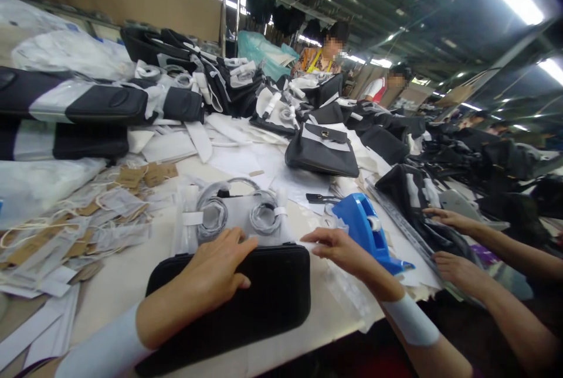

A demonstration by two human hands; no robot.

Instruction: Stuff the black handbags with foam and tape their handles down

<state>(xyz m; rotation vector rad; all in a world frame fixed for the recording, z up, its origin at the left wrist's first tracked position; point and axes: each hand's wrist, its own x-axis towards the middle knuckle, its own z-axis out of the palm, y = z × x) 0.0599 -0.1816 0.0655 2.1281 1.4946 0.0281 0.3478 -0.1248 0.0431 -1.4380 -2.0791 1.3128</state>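
Note:
A black handbag [272,290] lies in front of me, its handles [215,220] wrapped in clear film and coiled on top. Its far side has a pale protective cover. My left hand [215,266] rests over the bag's upper edge, fingers stretched out and thumb apart. Beyond the bag's right corner is my right hand [338,249], fingertips pressed together around a small pale bit too small to name. Just past that hand stands a blue tape dispenser [363,228].
Paper tags with strings [109,208] are heaped at left. Wrapped black bags [101,102] are stacked behind them. Another black bag [323,152] sits further back. At right, a co-worker's hands [457,249] touch a black bag [411,196]. Clear plastic [352,296] hangs at the table edge.

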